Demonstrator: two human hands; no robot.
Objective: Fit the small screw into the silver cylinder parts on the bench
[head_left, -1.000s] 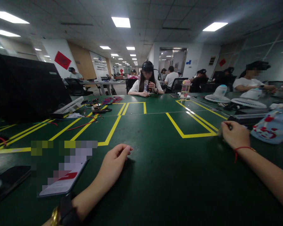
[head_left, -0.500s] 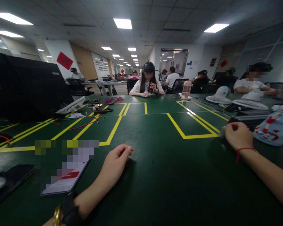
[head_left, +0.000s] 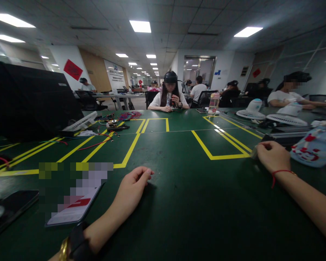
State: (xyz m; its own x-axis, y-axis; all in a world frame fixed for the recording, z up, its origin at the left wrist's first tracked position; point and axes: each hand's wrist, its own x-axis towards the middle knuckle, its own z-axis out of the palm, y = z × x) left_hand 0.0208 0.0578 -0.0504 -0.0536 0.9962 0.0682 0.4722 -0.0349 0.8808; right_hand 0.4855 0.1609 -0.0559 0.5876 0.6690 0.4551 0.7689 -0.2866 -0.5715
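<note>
My left hand (head_left: 133, 188) rests on its side on the green table mat (head_left: 184, 203), fingers half curled together with nothing in them. A black watch and a gold bangle sit on that wrist. Just left of it lies a phone (head_left: 73, 212) with a lit screen. My right hand (head_left: 273, 156), a red string round its wrist, is closed in a loose fist at the corner of a yellow taped box (head_left: 220, 156). Something small and grey shows at its fingertips; I cannot make it out. A pale blue pouch with red marks (head_left: 313, 146) lies just right of it.
A dark phone (head_left: 12, 206) lies at the left edge, below a black monitor back (head_left: 29, 101). Wires and small parts (head_left: 115, 125) lie beyond it. Small white fans (head_left: 285, 117) and a bottle (head_left: 213, 103) stand far right. A person (head_left: 170, 98) sits across the table; others sit behind.
Both hands stay where they were. The view only shifts slightly with my head.
</note>
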